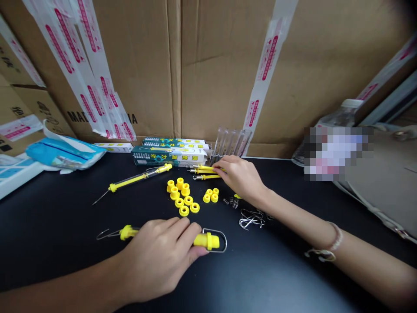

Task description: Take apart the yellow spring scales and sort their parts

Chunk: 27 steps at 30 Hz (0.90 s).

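My left hand [163, 252] is wrapped round a yellow spring scale [202, 240], with a hook at its left end and a wire loop at its right. My right hand [239, 176] reaches to the back, its fingertips pinched at several yellow rods with metal ends [203, 168]; whether it grips one is hard to tell. Another spring scale [133, 179] lies to the left. Yellow caps and rings [185, 189] sit mid-table, with smaller yellow rings [214, 198] beside them. Small springs [233, 201] and metal hooks [252, 219] lie below my right hand.
Clear tubes [228, 141] stand behind my right hand, next to printed boxes [169, 155]. A blue packet [65, 152] is at the back left. A plastic bottle [345, 114] and a beige bag [381, 174] stand at the right. Cardboard [215, 78] rises behind the black table [247, 269].
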Each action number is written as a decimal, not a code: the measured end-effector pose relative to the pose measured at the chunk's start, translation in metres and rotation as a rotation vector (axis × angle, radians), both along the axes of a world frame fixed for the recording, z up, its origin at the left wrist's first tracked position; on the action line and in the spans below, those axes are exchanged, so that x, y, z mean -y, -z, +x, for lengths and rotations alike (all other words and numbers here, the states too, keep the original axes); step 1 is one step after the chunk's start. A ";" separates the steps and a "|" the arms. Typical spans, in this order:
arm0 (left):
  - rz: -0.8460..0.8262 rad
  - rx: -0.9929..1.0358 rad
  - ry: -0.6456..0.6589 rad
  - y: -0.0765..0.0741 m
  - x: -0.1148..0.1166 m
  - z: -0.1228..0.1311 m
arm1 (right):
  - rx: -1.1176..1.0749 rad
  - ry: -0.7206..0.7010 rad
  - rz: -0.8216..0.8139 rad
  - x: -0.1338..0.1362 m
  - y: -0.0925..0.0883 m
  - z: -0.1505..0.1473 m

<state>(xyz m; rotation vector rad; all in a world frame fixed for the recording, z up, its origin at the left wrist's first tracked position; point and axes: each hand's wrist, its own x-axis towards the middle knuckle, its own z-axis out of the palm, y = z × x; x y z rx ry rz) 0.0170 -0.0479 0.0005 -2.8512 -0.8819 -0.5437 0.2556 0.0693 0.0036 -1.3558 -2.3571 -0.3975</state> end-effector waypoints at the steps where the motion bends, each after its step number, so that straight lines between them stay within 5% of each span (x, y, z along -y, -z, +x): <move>1: -0.002 0.002 -0.001 -0.001 0.000 0.000 | 0.004 0.008 0.000 0.000 0.001 -0.002; 27: 0.016 0.005 -0.036 -0.003 0.001 0.001 | 0.030 -0.054 -0.093 0.004 -0.004 -0.009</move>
